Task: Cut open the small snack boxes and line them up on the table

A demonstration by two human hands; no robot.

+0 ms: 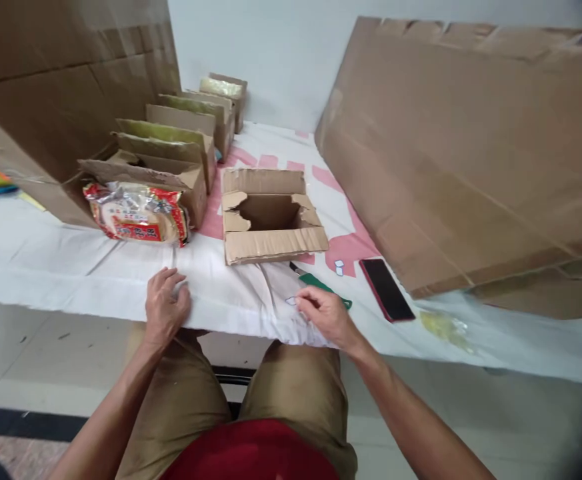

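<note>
My left hand [165, 303] rests on the white table cover [61, 260] at the near edge, fingers curled and loosely apart, holding nothing. My right hand [323, 315] lies on the cover's edge with its fingers curled, right beside a green-handled knife [321, 283] that it touches or nearly touches. An open small cardboard box [269, 217] with torn flaps stands just beyond both hands. A red and clear food packet [138, 213] lies to the left of it.
A row of small cardboard boxes [181, 143] runs back along the left. Big cardboard sheets lean at the left [55, 87] and right [471, 147]. A dark phone [387, 289] and a crumpled clear wrapper [443, 327] lie on the right.
</note>
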